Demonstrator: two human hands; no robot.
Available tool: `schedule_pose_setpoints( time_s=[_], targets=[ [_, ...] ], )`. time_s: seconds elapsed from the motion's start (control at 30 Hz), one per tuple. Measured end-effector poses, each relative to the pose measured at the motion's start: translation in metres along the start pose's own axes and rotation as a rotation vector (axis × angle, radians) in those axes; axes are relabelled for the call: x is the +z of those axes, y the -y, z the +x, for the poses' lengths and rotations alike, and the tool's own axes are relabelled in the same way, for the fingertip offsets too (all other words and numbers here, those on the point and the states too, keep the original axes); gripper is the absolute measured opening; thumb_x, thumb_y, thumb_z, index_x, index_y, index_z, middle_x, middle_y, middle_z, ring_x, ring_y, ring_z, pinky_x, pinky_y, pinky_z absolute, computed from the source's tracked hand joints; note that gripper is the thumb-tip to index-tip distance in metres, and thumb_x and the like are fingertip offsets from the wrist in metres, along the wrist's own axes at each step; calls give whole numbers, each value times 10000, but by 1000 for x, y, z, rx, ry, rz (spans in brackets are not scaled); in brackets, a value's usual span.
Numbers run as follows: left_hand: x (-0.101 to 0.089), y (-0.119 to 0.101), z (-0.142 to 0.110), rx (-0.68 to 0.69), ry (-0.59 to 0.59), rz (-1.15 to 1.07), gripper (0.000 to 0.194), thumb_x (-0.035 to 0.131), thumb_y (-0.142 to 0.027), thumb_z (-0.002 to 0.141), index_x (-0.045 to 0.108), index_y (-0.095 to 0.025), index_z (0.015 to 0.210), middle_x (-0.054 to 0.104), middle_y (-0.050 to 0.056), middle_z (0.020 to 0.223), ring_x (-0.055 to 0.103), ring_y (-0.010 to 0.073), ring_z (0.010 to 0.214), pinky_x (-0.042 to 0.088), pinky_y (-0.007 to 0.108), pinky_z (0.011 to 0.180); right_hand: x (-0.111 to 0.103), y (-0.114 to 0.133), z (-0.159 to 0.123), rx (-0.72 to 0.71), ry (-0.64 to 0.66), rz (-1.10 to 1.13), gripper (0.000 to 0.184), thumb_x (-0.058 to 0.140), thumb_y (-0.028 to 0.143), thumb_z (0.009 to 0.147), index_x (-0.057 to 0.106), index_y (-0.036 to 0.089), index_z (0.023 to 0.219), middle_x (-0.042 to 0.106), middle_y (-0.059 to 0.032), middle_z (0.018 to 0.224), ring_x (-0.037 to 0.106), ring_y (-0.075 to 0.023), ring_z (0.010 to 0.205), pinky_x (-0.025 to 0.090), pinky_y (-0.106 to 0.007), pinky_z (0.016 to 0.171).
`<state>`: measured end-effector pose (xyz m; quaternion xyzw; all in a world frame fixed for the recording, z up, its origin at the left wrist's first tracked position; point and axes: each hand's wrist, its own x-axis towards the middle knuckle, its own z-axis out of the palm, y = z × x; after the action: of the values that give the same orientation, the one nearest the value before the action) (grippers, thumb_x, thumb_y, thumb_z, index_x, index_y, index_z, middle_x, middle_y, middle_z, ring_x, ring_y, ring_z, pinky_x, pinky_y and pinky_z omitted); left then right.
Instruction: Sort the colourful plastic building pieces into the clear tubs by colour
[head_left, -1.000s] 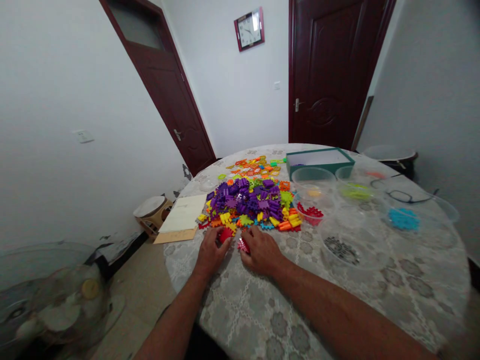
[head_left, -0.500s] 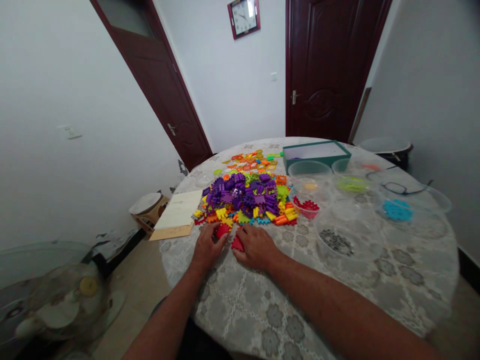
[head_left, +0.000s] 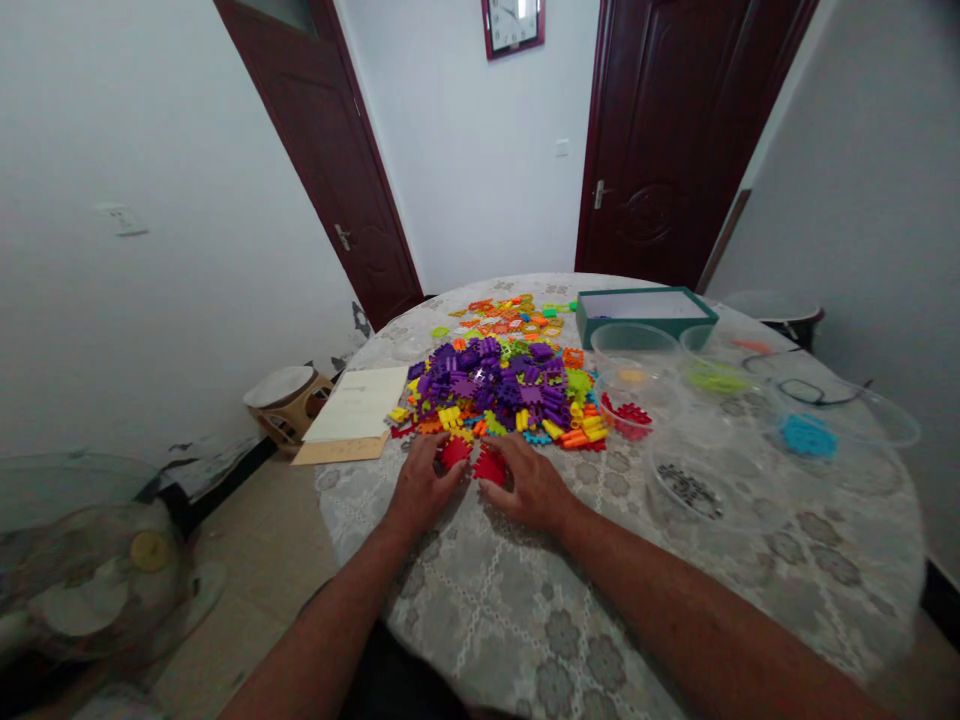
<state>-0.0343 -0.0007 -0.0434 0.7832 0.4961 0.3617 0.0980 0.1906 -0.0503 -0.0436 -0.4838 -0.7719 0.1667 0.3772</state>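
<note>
A heap of plastic building pieces (head_left: 499, 392), mostly purple with yellow, orange and green ones, lies on the round table (head_left: 570, 600). At its near edge my left hand (head_left: 421, 486) pinches a red piece (head_left: 454, 452). Beside it my right hand (head_left: 531, 484) holds another red piece (head_left: 491, 466) in its fingers. The two red pieces almost touch, just above the patterned tablecloth.
Clear plastic bowls stand to the right: one with red pieces (head_left: 634, 404), one with black (head_left: 701, 474), one with blue (head_left: 810, 432), one with green (head_left: 716, 368). A green box (head_left: 646, 310) sits behind them. A cardboard sheet (head_left: 351, 412) overhangs the left edge. A fan (head_left: 90, 570) stands lower left.
Both hands stay at the near edge of the heap, and the two red pieces have come closer together. The camera has shifted slightly.
</note>
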Motion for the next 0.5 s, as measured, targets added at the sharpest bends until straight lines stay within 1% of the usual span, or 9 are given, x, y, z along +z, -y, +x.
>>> schedule_pose_setpoints(
  time_s=[0.1, 0.2, 0.27, 0.37, 0.43, 0.5],
  targets=[
    [4, -3, 5, -84, -33, -59, 448, 742, -339, 870, 649, -210, 1288, 653, 106, 1208, 648, 272, 1129, 555, 439, 1004, -4, -1, 1, -40, 1, 90, 576, 673, 346, 919, 538, 202, 1460, 639, -124, 1275, 607, -255, 1163, 508, -401, 1021],
    [9, -11, 14, -151, -29, -139, 508, 750, -259, 837, 653, -202, 1333, 643, 111, 1252, 638, 268, 1171, 528, 438, 1057, -8, 0, 2, -57, 18, 137, 512, 671, 333, 917, 591, 201, 1406, 663, -113, 1213, 620, -249, 1093, 518, -387, 954],
    [12, -15, 21, -181, -32, -197, 513, 749, -223, 820, 670, -203, 1326, 649, 107, 1251, 643, 264, 1168, 521, 437, 1068, -9, 1, 4, -34, 30, 170, 400, 653, 309, 920, 656, 201, 1305, 686, -96, 1142, 634, -238, 1030, 518, -365, 898],
    [18, -20, 25, -239, -36, -271, 510, 759, -200, 792, 696, -208, 1298, 665, 99, 1214, 657, 259, 1127, 531, 437, 1053, -8, -1, 6, 32, 28, 220, 237, 559, 264, 964, 717, 201, 1130, 714, -68, 1018, 659, -214, 946, 501, -339, 853],
    [22, -21, 22, -278, -28, -306, 506, 758, -180, 781, 709, -202, 1284, 665, 105, 1205, 662, 260, 1112, 536, 439, 1049, -7, -3, 8, 80, 5, 235, 242, 488, 270, 1010, 720, 202, 1016, 714, -54, 964, 663, -201, 914, 485, -327, 844],
    [24, -21, 18, -293, -34, -330, 494, 753, -167, 779, 720, -204, 1270, 661, 111, 1212, 665, 264, 1112, 542, 440, 1048, -6, -7, 9, 151, -30, 235, 306, 452, 324, 1045, 685, 206, 883, 682, -29, 867, 636, -185, 828, 463, -305, 775]
  ],
)
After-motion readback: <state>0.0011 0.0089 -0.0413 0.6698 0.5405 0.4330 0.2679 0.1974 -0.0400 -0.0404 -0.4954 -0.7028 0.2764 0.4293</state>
